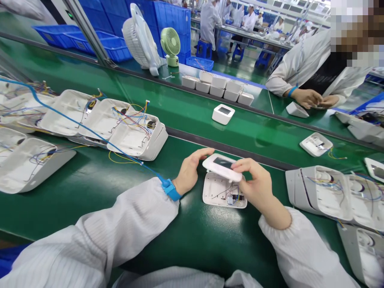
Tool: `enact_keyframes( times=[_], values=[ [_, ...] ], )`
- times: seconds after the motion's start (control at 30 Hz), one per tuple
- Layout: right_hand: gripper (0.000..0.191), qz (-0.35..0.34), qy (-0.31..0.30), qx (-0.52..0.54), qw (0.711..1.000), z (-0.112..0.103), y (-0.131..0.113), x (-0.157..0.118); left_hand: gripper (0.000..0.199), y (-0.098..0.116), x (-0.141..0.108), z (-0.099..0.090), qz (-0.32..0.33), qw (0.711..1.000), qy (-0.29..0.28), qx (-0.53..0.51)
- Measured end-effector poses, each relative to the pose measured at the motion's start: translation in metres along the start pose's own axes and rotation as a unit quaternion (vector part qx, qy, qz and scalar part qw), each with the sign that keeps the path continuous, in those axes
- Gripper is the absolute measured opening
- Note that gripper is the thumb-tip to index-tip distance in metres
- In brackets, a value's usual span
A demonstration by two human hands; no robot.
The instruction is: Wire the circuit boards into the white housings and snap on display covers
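A white front cover (220,167) with a dark screen is tilted above an open white housing (213,187). Inside the housing, thin wires and a small metal part show near its right end. My right hand (255,180) grips the cover's right end, thumb beneath and fingers on top. At the cover's left end is my left hand (190,170), its fingers stretched along the far side and touching or nearly touching the edge; they are apart from the thumb. A blue strap (171,189) with a coiled cord circles my left wrist.
Open white housings with loose wires (132,138) stand stacked at left, more housings (330,192) at right. Beyond a dark rail, a green belt (186,108) carries a closed unit (223,114) and an open part (316,144). A person's hands (312,98) work across it.
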State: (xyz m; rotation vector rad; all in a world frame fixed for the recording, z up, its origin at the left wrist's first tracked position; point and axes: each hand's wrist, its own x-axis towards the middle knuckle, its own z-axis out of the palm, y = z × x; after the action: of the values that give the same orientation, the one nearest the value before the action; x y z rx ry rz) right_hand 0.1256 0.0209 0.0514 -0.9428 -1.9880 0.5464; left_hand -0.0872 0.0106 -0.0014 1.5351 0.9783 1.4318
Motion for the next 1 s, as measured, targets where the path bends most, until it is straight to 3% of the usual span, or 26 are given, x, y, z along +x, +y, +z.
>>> enact_keyframes(
  times=[0.07,0.13,0.2,0.3,0.4,0.57,0.6,0.67,0.73,0.8,0.87,1.0],
  values=[
    [0.016,-0.104,-0.009,-0.087,0.991,0.000,-0.002,-0.001,0.072,0.000,0.004,0.000,-0.007,0.999,0.013,0.030],
    [0.023,-0.185,-0.058,-0.185,0.963,0.002,-0.002,-0.002,0.069,0.001,0.003,0.004,-0.019,0.996,-0.041,0.077],
    [0.024,-0.235,-0.120,-0.245,0.933,0.005,-0.004,-0.003,0.089,0.004,0.000,0.010,-0.032,0.983,-0.098,0.149],
    [0.025,-0.269,-0.176,-0.269,0.908,0.007,-0.006,-0.001,0.125,0.007,-0.007,0.020,-0.043,0.964,-0.121,0.232],
    [0.017,-0.253,-0.152,-0.259,0.920,0.000,-0.005,0.007,0.118,0.006,-0.010,0.024,-0.038,0.961,-0.115,0.248],
    [0.023,-0.145,-0.012,-0.193,0.970,-0.016,0.004,0.018,0.100,-0.004,-0.009,0.018,0.069,0.979,-0.096,0.164],
    [0.015,-0.117,-0.020,-0.191,0.974,-0.016,0.004,0.018,0.098,-0.005,-0.010,0.016,0.082,0.983,-0.100,0.133],
    [0.008,-0.081,-0.105,-0.227,0.965,-0.012,0.003,0.016,0.094,-0.007,-0.011,0.015,0.094,0.986,-0.118,0.063],
    [0.012,-0.076,-0.229,-0.297,0.924,-0.002,-0.002,0.013,0.090,-0.007,-0.013,0.016,0.096,0.986,-0.134,-0.007],
    [0.010,-0.083,-0.301,-0.362,0.878,0.008,-0.008,0.009,0.090,-0.007,-0.014,0.018,0.095,0.983,-0.141,-0.063],
    [0.006,-0.084,-0.326,-0.389,0.858,0.017,-0.013,0.007,0.091,-0.008,-0.015,0.019,0.094,0.981,-0.141,-0.095],
    [0.009,-0.054,-0.291,-0.374,0.879,0.024,-0.009,0.004,0.088,-0.012,-0.016,0.018,0.074,0.982,-0.144,-0.101]
  ],
)
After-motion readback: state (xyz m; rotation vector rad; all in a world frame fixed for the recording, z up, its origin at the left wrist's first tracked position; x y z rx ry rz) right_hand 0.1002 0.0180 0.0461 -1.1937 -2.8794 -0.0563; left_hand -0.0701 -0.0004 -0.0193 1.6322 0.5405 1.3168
